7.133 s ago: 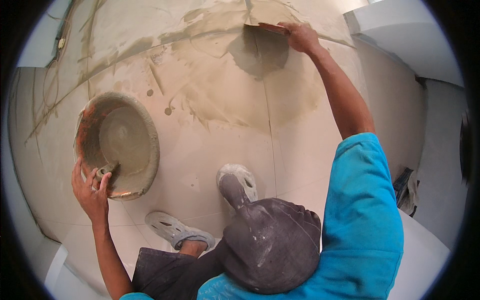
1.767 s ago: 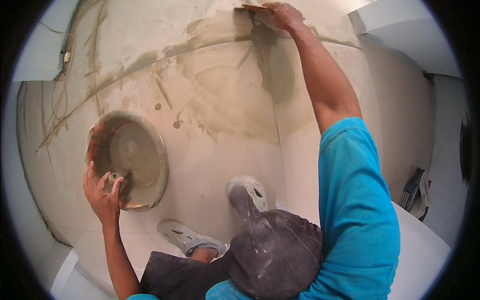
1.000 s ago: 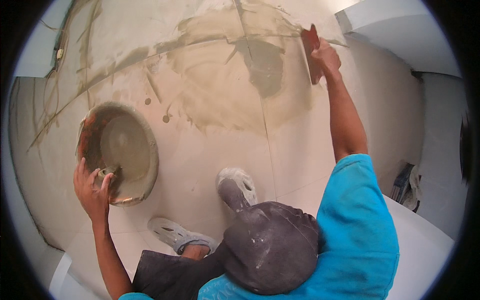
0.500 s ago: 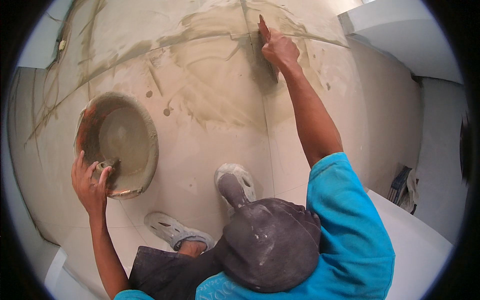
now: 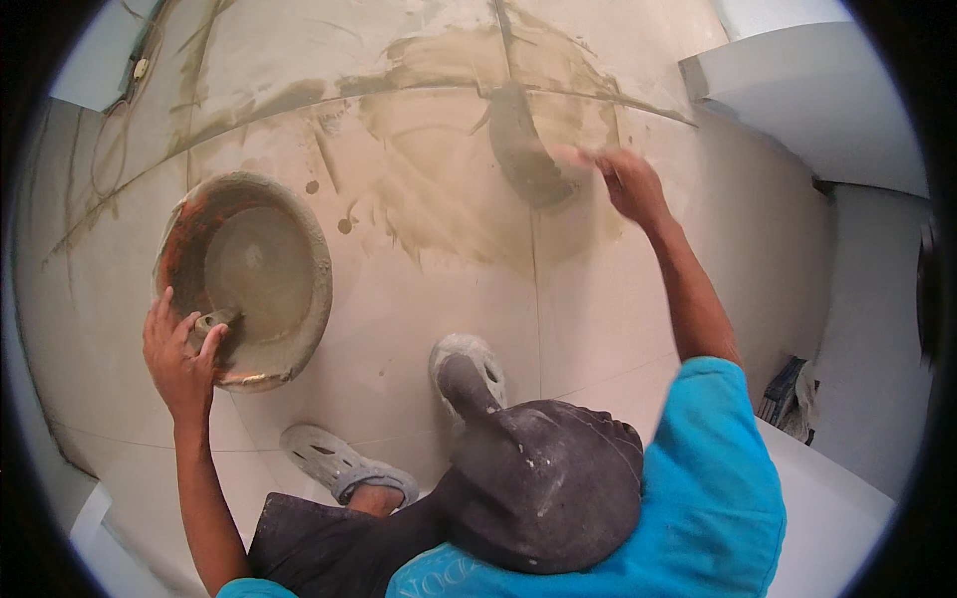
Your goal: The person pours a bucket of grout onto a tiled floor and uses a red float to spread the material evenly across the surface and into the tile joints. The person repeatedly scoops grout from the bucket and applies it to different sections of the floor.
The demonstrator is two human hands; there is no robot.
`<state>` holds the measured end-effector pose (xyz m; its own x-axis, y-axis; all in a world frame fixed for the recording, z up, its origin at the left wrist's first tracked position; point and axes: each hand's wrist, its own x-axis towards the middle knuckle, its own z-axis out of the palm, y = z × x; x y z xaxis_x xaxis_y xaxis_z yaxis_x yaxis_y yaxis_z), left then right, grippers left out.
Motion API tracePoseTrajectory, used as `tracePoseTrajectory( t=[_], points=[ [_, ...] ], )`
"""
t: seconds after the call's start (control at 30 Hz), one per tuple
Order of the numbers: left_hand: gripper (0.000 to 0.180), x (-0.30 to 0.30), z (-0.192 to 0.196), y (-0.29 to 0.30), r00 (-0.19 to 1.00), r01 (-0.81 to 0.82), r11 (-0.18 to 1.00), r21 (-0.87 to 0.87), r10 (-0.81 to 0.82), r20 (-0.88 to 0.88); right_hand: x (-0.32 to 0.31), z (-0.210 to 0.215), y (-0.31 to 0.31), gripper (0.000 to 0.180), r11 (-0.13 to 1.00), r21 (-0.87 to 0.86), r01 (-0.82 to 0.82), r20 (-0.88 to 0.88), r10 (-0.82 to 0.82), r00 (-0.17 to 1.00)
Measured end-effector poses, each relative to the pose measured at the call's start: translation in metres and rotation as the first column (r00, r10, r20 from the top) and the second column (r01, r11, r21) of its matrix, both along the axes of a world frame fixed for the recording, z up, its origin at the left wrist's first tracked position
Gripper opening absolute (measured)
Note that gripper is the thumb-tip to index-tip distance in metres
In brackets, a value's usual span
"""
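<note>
A round orange basin (image 5: 317, 299), coated in grey mortar, stands at the left on the tiled floor with wet grey mix (image 5: 264, 261) inside. My left hand (image 5: 181, 367) grips its near left rim, fingers at the edge and thumb inward. A mortar-covered tool handle (image 5: 216, 320) lies in the basin beside the fingers; its other end is hidden. Out to the right, my right hand (image 5: 630, 184) is closed around a reddish flat spreader (image 5: 576, 155), seen edge-on and blurred by motion. It is just right of a thick, fresh grey smear (image 5: 523, 154) along a tile joint.
Thin grey film (image 5: 439, 179) covers the far tiles around crossing joints. My clog-covered feet (image 5: 344, 460) are near the basin. A white ledge (image 5: 812, 95) juts out at the far right. Dark and pale items (image 5: 793, 399) lie by the right wall; a cord (image 5: 125, 110) runs at far left.
My right hand has drawn the spreader nearer and to the right, off the joint. A dark grey smear now shows where it was. My left hand stays at the basin.
</note>
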<state>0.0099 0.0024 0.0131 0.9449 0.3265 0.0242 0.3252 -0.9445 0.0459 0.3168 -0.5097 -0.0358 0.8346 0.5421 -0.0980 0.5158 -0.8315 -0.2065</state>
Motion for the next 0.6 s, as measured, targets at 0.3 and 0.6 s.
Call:
tracePoseTrajectory(
  t=[0.3, 0.6],
  points=[
    [0.034, 0.0, -0.011, 0.006, 1.0, -0.001, 1.0, 0.002, 0.001, 0.002, -0.092, -0.032, -0.121, 0.048, 0.91, -0.03, -0.414, -0.071, 0.411, 0.909],
    [0.033, 0.003, -0.01, 0.004, 1.0, -0.002, 1.0, -0.021, 0.002, 0.007, -0.075, -0.052, 0.006, 0.032, 0.943, 0.003, -0.334, 0.219, 0.325, 0.92]
  ],
)
